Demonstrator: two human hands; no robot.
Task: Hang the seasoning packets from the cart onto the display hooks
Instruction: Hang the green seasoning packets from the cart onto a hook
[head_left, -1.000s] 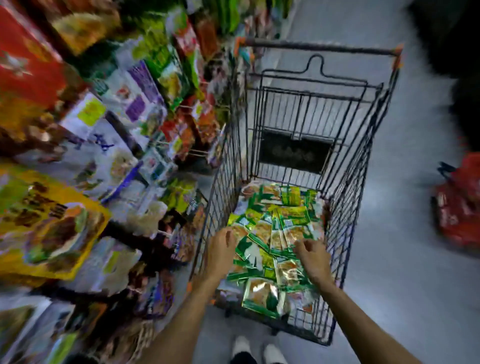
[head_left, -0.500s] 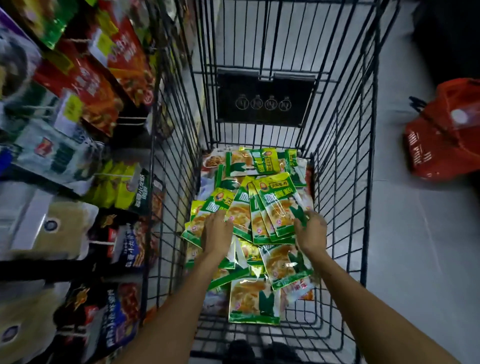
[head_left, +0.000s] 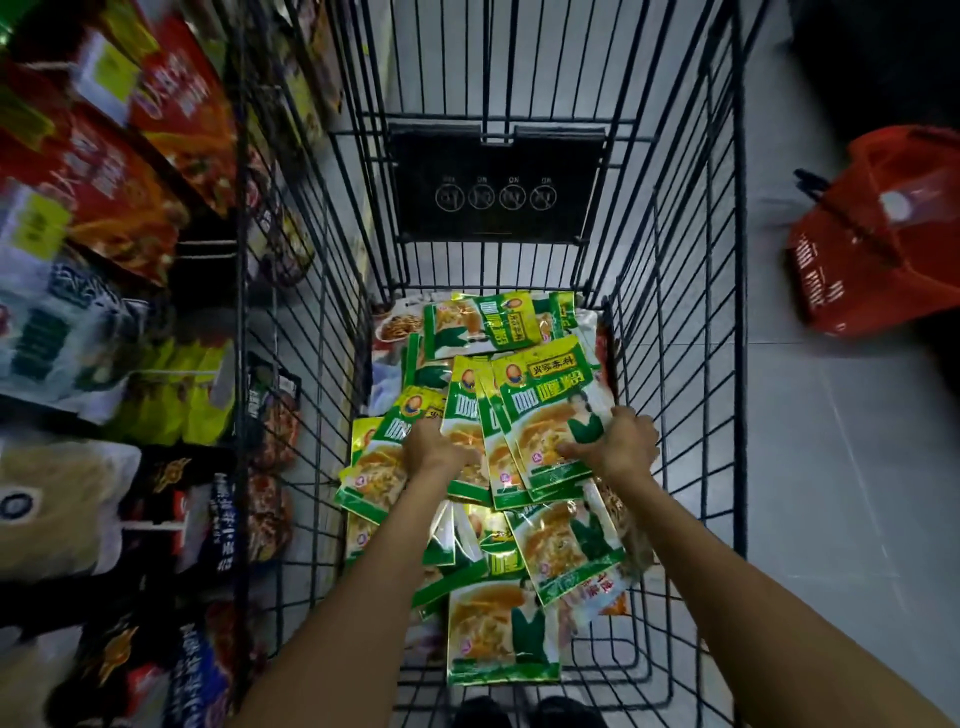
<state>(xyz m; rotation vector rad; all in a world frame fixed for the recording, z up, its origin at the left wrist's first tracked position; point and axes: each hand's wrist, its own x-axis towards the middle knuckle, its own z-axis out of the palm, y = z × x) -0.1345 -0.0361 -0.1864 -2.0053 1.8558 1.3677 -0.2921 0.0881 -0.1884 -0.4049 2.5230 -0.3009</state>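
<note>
A black wire cart (head_left: 680, 322) holds several green and yellow seasoning packets (head_left: 498, 634) in a loose pile. Both my hands reach down into the cart. My right hand (head_left: 621, 444) grips the lower edge of a fanned stack of packets (head_left: 545, 415), with the thumb on the top packet. My left hand (head_left: 434, 447) holds the left side of the same fan, its fingers curled over the packets. The display hooks (head_left: 150, 526) carry hanging packets on the left, beside the cart.
Shelving (head_left: 104, 218) with red, blue, yellow and black hanging packets runs along the left, close to the cart's side. A red shopping basket (head_left: 878, 244) sits on the grey tiled floor at the right. My shoes (head_left: 524, 714) show below the cart.
The view has dropped and closed in on the cart. Both hands have gathered a fan of packets from the pile and lifted it slightly.
</note>
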